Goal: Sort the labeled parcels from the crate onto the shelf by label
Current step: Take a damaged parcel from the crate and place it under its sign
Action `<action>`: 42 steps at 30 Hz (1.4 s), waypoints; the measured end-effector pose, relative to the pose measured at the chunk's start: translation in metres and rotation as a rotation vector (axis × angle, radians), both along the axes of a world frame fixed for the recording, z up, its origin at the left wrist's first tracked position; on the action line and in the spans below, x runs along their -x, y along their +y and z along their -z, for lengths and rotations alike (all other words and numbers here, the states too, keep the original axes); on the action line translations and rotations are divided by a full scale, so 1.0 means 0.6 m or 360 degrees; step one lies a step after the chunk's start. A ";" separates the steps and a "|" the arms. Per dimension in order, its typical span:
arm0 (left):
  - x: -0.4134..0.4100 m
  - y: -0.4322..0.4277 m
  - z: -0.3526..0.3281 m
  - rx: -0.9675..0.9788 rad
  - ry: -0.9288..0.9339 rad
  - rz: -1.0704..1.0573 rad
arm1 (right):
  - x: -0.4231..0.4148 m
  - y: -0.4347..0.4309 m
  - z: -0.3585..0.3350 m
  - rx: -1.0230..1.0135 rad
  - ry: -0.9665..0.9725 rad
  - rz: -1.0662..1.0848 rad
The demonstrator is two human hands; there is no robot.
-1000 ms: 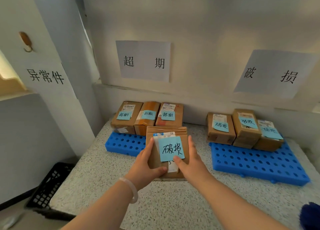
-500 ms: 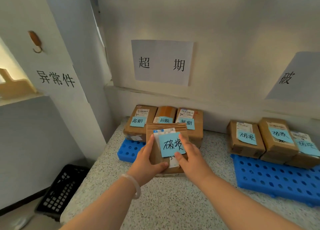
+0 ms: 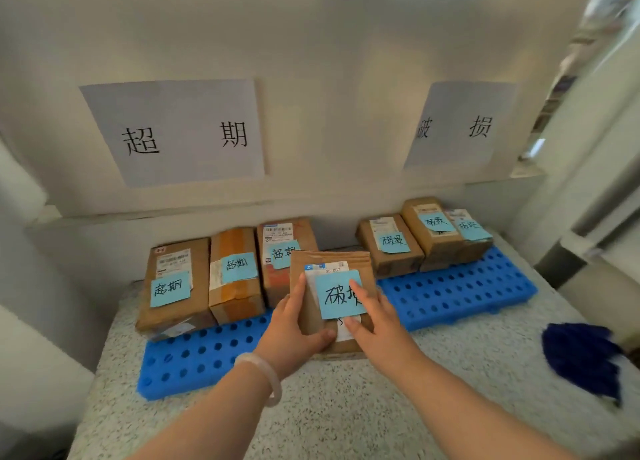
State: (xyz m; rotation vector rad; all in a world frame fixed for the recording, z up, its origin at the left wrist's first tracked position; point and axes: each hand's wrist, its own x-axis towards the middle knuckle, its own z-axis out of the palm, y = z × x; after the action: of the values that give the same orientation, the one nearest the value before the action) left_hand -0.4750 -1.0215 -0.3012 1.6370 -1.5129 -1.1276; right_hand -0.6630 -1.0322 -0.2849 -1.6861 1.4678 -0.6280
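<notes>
Head view: left hand (image 3: 294,328) and right hand (image 3: 375,321) grip the parcel (image 3: 329,259) by its sides above the tabletop (image 3: 346,411), near the right pallet (image 3: 450,293). Stiff cardboard, likely light; the side edges look the best hold.

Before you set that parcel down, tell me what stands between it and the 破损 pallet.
Nothing visible does. The held parcel is just left of the right blue pallet, whose front rows are bare; three 破损 parcels sit along its back edge.

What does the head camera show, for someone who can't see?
Left hand and right hand hold a parcel with a blue 破损 note. Behind, on a speckled shelf, three 超期 parcels sit on one blue mat, three 破损 parcels on another.
</notes>
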 end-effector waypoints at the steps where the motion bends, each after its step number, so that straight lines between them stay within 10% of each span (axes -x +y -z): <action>1: 0.018 -0.009 0.001 0.0000 0.0008 0.0032 | 0.017 -0.002 0.001 0.0002 0.0003 0.0037; 19: 0.346 -0.150 0.088 -0.0346 0.0014 -0.0051 | 0.327 -0.168 0.086 -0.0332 0.0215 -0.0029; 42: 0.408 -0.214 0.136 -0.0505 -0.0260 -0.0280 | 0.400 -0.278 0.154 -0.0310 0.0724 -0.0660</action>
State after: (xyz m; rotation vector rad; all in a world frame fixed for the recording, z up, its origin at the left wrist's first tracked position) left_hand -0.7197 -1.1499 -0.3828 2.0772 -1.3035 -1.2067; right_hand -0.9027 -1.1988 -0.3775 -1.9749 1.3569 0.1296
